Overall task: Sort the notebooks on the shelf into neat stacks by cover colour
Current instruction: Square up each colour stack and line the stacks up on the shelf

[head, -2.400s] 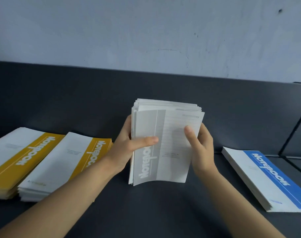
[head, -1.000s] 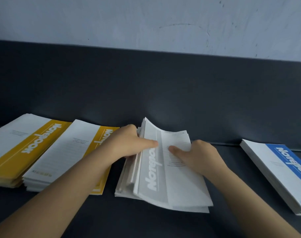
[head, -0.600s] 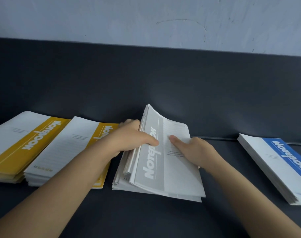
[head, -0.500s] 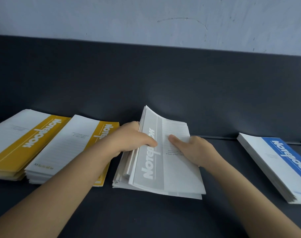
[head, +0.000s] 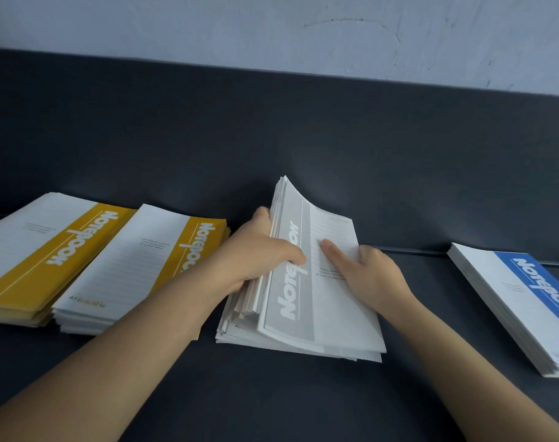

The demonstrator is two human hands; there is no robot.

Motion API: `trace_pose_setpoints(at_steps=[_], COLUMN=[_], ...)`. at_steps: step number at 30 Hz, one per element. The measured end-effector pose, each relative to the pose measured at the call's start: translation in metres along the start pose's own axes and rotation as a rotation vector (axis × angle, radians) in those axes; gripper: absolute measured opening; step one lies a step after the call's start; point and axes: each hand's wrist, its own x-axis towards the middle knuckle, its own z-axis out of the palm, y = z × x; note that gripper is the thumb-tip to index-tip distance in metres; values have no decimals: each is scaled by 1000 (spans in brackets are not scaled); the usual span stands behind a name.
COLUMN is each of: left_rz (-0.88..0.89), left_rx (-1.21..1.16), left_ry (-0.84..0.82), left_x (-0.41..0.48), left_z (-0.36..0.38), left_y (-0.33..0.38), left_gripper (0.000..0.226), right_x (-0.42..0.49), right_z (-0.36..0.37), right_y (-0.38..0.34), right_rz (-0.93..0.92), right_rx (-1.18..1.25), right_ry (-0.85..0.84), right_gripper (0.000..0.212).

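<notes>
The grey stack (head: 291, 314) lies on the shelf (head: 272, 397), between two yellow stacks (head: 64, 250) and a blue stack (head: 527, 298). The left hand (head: 259, 256) grips its raised left edge, thumb on the cover. The right hand (head: 370, 275) grips the right edge likewise.

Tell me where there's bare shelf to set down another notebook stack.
Widest bare shelf lies between the grey notebook stack and the blue notebook stack. The front strip is bare too, though both forearms cross it. Crowded at left: two yellow notebook stacks side by side.
</notes>
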Motion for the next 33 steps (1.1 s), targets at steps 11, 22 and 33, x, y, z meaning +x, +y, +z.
trace_pose_setpoints(at_steps=[11,22,33], left_rz=[-52,-101,-35], left_rx=[-96,-387,-333], left_ry=[52,80,40], left_x=[1,3,7], left_z=[2,-3,3], left_y=[-4,-1,-6], left_gripper=[41,39,93], right_x=[-10,-10,-13], right_z=[-7,-9,-11], right_y=[-3,-1,-6], right_rz=[18,-20,-3], right_rx=[1,110,121], right_ry=[69,110,87], right_gripper=[58,51,46])
